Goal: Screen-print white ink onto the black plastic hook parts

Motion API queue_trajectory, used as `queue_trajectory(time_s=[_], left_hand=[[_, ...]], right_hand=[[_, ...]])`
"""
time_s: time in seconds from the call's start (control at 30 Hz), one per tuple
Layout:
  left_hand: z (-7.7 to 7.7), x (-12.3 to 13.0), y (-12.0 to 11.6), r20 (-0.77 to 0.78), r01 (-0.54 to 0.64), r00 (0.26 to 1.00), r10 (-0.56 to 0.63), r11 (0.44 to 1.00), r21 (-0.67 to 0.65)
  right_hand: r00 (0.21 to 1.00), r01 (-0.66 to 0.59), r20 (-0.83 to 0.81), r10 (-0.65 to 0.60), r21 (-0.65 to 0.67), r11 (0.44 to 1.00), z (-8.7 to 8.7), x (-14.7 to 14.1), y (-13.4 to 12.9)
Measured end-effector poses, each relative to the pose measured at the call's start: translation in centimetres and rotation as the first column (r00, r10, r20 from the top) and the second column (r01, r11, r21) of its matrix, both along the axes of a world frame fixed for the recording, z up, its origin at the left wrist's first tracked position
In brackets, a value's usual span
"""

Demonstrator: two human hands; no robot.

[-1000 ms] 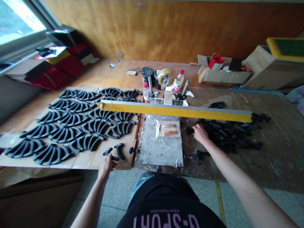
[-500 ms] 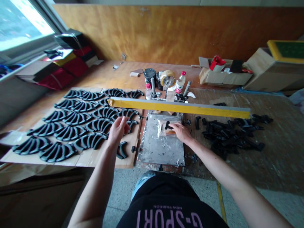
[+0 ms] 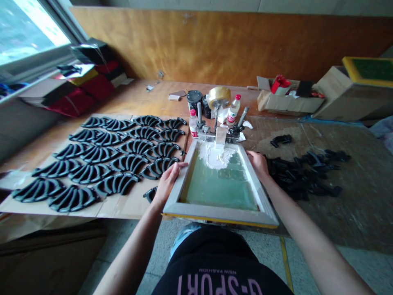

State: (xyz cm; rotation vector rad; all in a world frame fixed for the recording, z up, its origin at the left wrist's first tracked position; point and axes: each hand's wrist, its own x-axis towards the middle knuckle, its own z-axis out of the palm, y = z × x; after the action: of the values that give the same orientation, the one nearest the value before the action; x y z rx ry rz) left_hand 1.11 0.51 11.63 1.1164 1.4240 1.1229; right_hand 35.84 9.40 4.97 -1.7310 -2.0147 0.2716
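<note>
one head-worn view, looking forward and down, above the workbench (image 3: 138, 100)

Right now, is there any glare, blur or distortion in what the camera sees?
In the head view, the window is largely washed out; also there, the black pile is so dark that many pieces merge; in the head view, the screen frame looks fairly sharp; the head view's edges seem stretched, probably by a wide lens.

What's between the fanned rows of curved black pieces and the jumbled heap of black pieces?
Head view: a rectangular grey-framed green screen bearing white paste, with the left hand and right hand at its sides.
</note>
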Motion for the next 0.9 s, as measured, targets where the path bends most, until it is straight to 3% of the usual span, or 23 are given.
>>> queue_trajectory(time_s=[0.07,0.17,0.23,0.3,0.43,0.5,0.57,0.63,0.67,0.8,0.9], left_hand=[[-2.8,-0.4,-1.2,-0.015,0.037,0.999,-0.039,0.994,-0.107],[-6.8,-0.2,-1.7,-0.005,0.039,0.999,-0.041,0.979,-0.200],[-8.6,0.0,-1.5,-0.031,0.025,0.999,-0.032,0.979,-0.202],[-9.5,0.1,-1.3,-0.033,0.020,0.999,-0.027,0.980,-0.198],[-10.0,0.0,-1.1,-0.007,0.017,1.000,-0.019,0.979,-0.204],[-9.9,0.0,-1.1,-0.009,0.012,1.000,-0.014,0.979,-0.202],[-9.9,0.0,-1.2,-0.015,0.003,1.000,-0.006,0.978,-0.210],[-9.8,0.0,-1.2,-0.015,-0.006,1.000,0.002,0.975,-0.220],[-9.8,0.0,-1.2,-0.012,-0.007,1.000,0.005,0.976,-0.219],[-9.3,0.1,-1.3,-0.018,0.008,1.000,-0.012,0.975,-0.224],[-8.9,0.1,-1.4,-0.021,0.004,1.000,-0.009,0.969,-0.246]], right_hand=[[0.999,0.031,-0.025,-0.028,0.112,0.993,1.3,-0.3,1.7],[0.990,-0.140,0.007,0.142,0.235,0.962,2.8,-3.8,4.0],[0.970,-0.241,0.077,0.231,0.176,0.954,3.1,-6.7,4.9],[0.955,-0.266,0.154,0.253,0.067,0.962,2.8,-8.9,5.1],[0.895,-0.359,0.273,0.352,-0.023,0.933,1.7,-9.7,2.5],[0.823,-0.512,0.282,0.493,-0.009,0.859,1.6,-8.8,0.6],[0.725,-0.662,0.250,0.642,-0.007,0.750,1.8,-7.8,-0.7],[0.660,-0.736,0.190,0.727,-0.027,0.676,2.3,-7.1,-1.0],[0.662,-0.737,0.163,0.731,-0.032,0.675,2.4,-7.1,-0.8],[0.775,-0.628,0.140,0.616,0.076,0.774,1.5,-7.8,-0.7],[0.751,-0.660,0.148,0.643,0.140,0.738,0.3,-7.9,-1.8]])
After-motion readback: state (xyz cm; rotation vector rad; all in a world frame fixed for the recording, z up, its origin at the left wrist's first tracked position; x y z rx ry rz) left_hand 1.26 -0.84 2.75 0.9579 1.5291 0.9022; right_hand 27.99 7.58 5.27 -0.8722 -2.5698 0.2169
